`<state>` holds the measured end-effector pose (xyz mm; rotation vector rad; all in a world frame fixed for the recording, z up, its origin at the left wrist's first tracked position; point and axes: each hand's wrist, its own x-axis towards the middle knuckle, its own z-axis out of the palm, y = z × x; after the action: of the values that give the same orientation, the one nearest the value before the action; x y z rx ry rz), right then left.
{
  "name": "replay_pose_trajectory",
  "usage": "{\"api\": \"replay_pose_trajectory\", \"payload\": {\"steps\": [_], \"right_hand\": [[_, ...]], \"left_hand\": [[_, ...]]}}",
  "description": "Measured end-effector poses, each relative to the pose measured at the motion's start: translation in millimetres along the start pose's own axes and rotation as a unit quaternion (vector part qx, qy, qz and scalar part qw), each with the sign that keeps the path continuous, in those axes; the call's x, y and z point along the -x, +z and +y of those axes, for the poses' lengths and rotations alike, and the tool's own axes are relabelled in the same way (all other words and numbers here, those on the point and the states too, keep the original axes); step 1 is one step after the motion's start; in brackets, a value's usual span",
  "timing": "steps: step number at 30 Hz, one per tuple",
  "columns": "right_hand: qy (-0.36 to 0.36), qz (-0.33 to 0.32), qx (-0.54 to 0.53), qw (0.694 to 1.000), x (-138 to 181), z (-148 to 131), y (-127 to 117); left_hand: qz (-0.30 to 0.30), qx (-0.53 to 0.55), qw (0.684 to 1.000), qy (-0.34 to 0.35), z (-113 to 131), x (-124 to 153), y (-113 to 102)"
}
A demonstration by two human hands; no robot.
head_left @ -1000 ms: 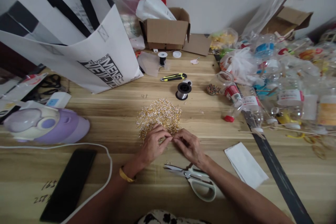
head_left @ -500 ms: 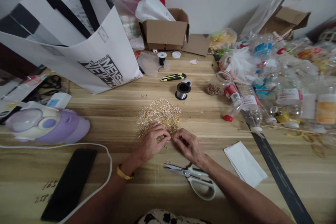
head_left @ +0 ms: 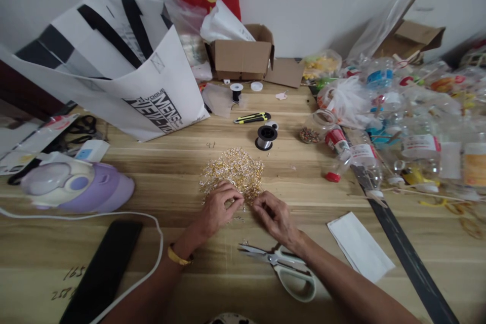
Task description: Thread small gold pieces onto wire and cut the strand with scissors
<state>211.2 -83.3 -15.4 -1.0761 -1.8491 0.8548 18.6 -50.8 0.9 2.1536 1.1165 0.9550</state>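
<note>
A heap of small gold and silver beads or findings (head_left: 237,164) lies on the wooden table in front of both hands. At its near left edge, my left hand (head_left: 220,207) is closed in a pinch, thumb against fingertips. My right hand (head_left: 275,217) is also pinched closed, at the heap's near right edge. Whatever either set of fingertips holds is too small to make out. A few loose tiny pieces lie between the hands. Below my right hand rest scissors with pale handles (head_left: 294,298), their blades pointing left and slightly apart.
Beyond the heap are a wire spool (head_left: 266,137), a yellow-black utility knife (head_left: 252,118) and a black thread spool (head_left: 236,93). Plastic bottles (head_left: 364,154) crowd the right. A folded white paper (head_left: 360,247), a phone (head_left: 102,271), a purple bottle (head_left: 81,185) and a large bag (head_left: 114,104) surround the work.
My hands have drawn slightly apart, the right one shifting a little to the right. The view has tilted, so the table's things sit a bit lower in the picture.
</note>
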Motion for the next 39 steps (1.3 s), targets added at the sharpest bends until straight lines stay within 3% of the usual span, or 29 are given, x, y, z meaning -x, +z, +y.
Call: {"api": "replay_pose_trajectory", "payload": {"steps": [9,19,26,34,39], "right_hand": [[0.010,-0.001,-0.004,1.000,0.6,-1.0,0.7],[-0.005,0.003,-0.005,1.000,0.3,1.8,1.2],[0.001,-0.002,-0.008,1.000,0.5,1.2,1.5],[0.000,-0.010,-0.005,1.000,-0.1,2.4,1.2],[0.007,-0.013,-0.003,1.000,0.6,2.9,1.6]], "left_hand": [[0.024,-0.082,0.996,0.003,-12.0,-0.8,-11.6],[0.065,-0.154,0.984,-0.068,-29.1,-4.9,-47.1],[0.088,-0.147,0.976,-0.133,-38.7,-4.3,-61.0],[0.174,-0.098,0.956,-0.213,-39.4,-4.5,-68.9],[0.150,-0.096,0.962,-0.207,-42.9,-3.7,-68.9]]}}
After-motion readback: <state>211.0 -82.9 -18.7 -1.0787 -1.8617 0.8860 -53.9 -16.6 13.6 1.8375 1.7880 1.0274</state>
